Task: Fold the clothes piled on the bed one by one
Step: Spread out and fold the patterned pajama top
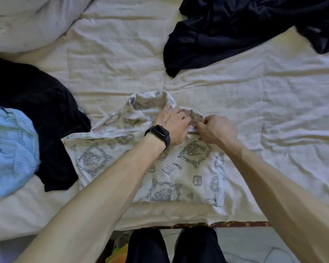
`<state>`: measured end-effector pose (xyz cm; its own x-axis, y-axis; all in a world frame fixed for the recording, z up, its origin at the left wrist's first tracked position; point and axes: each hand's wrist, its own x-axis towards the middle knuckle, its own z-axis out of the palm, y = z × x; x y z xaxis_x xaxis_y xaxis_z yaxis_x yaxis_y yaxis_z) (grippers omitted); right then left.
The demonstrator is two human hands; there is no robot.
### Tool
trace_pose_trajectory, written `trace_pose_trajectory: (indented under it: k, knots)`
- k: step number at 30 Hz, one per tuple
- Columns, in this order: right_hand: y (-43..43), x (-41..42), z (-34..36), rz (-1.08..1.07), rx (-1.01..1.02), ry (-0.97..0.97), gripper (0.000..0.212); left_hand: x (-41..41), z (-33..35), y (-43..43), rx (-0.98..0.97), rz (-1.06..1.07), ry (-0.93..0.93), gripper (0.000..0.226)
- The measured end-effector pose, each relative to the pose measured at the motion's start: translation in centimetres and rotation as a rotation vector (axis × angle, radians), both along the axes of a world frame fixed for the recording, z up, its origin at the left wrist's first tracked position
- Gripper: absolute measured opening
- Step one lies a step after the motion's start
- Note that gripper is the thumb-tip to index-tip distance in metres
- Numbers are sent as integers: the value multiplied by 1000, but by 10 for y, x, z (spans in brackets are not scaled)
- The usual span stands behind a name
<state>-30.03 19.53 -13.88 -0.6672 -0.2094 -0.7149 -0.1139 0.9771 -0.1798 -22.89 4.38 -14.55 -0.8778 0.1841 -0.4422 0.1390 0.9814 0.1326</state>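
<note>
"Two grips on one garment, is that right?"

"Yes. The left grip (pixel 172 128) has its fingers curled into the neck of the printed shirt (pixel 169 173). The right grip (pixel 217 130), just beside it, pinches the same neck edge between thumb and fingertips. Both are closed on the cloth."

"And where does the shirt lie?"

"Flat on the bed sheet (pixel 273 114), with its hem close to the near side of the bed and its body spread out toward the person. One sleeve is bunched and turned up at the shirt's far left corner. The pale cloth carries dark line drawings set in frames."

"Anything on the arms?"

"A black watch (pixel 158 135) sits on the left wrist, above the shirt's upper part. Both forearms are bare and stretch out over the shirt's body."

"What lies around the shirt?"

"To its left, up against its edge, is a black garment (pixel 36 103). Further left, a light blue knitted piece (pixel 10 149) rests partly over the black one. Beyond the shirt and to the right, well apart from it, a dark navy garment (pixel 235 33) lies crumpled. Beyond it to the far left is a pale pillow (pixel 27 21). On the near side of the shirt, past the bed's patterned trim (pixel 239 223), stand the person's legs in dark trousers (pixel 148 247)."
</note>
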Motion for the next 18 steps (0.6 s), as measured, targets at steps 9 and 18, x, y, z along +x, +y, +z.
trace_pose_trajectory:
  k: [9, 18]
  knots:
    - [37, -27, 0, -164, -190, 102, 22, -4, -6, -18, 59, 193, -42, 32]
    - [16, 4, -4, 5, -15, -76, 41, -42, -9, -3, -101, 126, 41, 33]
